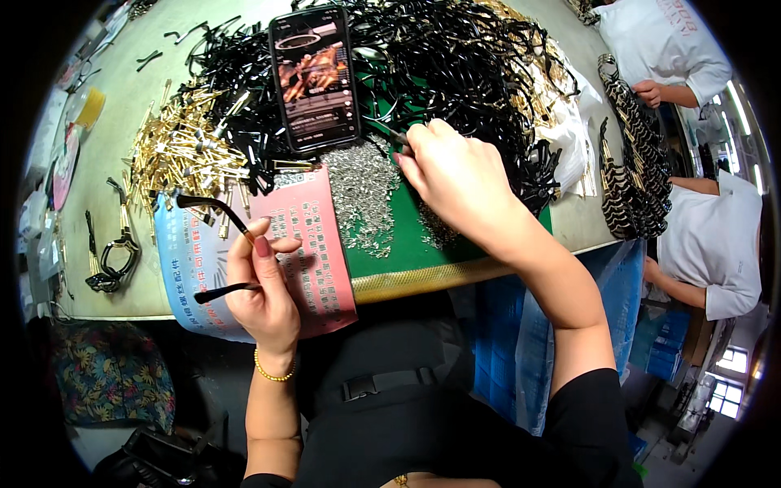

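Observation:
My left hand [264, 285] is closed around eyeglass temples [224, 203], whose black curved tips stick out to the left; the part inside the fingers is hidden. My right hand [455, 171] is closed in a pinch on a thin dark pointed tool [397, 134], mostly covered by the fingers. It hovers beside a heap of tiny silver metal parts [362, 199] on a green mat [390, 264]. Below my left hand lies a pink and blue printed sheet [325, 285], overhanging the table's front edge.
A phone with a lit screen [316, 81] rests against a big heap of black temples [455, 57]. Gold temples [191, 146] are piled at the left, beside a glasses frame [122, 252]. Bundled temples [630, 163] lie at the right, near two people in white shirts [659, 41].

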The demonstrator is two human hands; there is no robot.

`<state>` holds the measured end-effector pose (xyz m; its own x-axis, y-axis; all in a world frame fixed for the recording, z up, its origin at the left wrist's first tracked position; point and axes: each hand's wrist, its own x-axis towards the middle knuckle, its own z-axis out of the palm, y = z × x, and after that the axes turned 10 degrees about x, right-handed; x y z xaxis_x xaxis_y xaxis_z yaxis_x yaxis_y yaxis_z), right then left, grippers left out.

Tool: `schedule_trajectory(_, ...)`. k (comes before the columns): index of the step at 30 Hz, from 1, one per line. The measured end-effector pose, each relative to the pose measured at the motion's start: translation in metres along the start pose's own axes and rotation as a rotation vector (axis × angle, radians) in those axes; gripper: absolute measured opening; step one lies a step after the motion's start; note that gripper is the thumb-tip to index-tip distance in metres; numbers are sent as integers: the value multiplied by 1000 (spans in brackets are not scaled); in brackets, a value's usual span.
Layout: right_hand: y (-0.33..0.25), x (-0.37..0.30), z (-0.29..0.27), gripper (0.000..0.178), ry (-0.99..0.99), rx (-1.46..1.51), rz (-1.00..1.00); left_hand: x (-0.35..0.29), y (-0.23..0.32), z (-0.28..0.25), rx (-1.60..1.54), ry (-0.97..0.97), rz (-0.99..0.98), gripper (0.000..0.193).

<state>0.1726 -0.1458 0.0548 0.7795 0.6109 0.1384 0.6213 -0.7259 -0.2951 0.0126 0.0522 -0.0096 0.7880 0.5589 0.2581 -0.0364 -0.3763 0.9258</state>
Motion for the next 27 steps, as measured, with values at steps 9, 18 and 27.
schedule_trajectory(9,-35,-19,-67,18,-2,620,297,-3,-7,-8,-275,18,29,31)
schedule_trajectory(18,-59,-80,-10,33,-717,921,158,-7,6,-10,61,-247,35,22)
schedule_trajectory(27,-40,-94,-19,49,-381,110,13,11,7,4,95,-375,162,17)
